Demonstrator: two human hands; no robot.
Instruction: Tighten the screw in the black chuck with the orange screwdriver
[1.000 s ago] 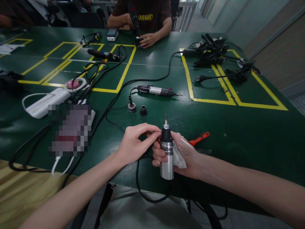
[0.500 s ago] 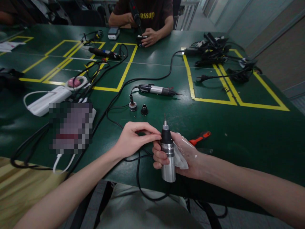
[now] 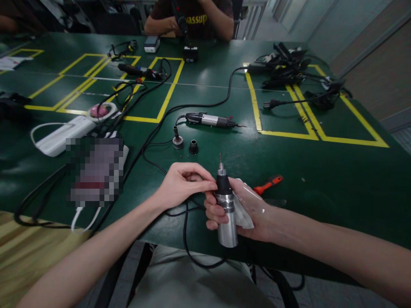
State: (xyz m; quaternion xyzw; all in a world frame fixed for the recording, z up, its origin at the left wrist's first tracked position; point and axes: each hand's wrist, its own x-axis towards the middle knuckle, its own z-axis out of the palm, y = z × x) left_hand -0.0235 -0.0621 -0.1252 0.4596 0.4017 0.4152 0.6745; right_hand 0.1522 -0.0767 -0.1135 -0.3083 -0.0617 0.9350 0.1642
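Observation:
My right hand (image 3: 253,214) grips a silver and black electric screwdriver (image 3: 226,222), held upright with its bit pointing up. A crumpled clear plastic wrapper (image 3: 243,214) is tucked between that palm and the tool. Thumb and forefinger of my left hand (image 3: 184,184) are pinched together against the black collar; whatever may lie between the fingertips is hidden. Past my hands stand a knurled metal part with a stem (image 3: 178,141) and a black cone-shaped cap (image 3: 193,147), with tiny pieces, perhaps screws, in front of them. A second electric screwdriver (image 3: 210,120) lies beyond.
An orange-handled tool (image 3: 269,185) lies right of my hands. At the left are a white power strip (image 3: 66,134), a tape roll (image 3: 111,112) and a blurred-out device (image 3: 99,171). Black cables (image 3: 195,106) cross the green table. Several black tools (image 3: 285,66) are heaped far right; a person (image 3: 192,21) sits opposite.
My hands and the electric screwdriver stay almost where they were. Across the table, the other person's hand has lifted off the small black object toward the head.

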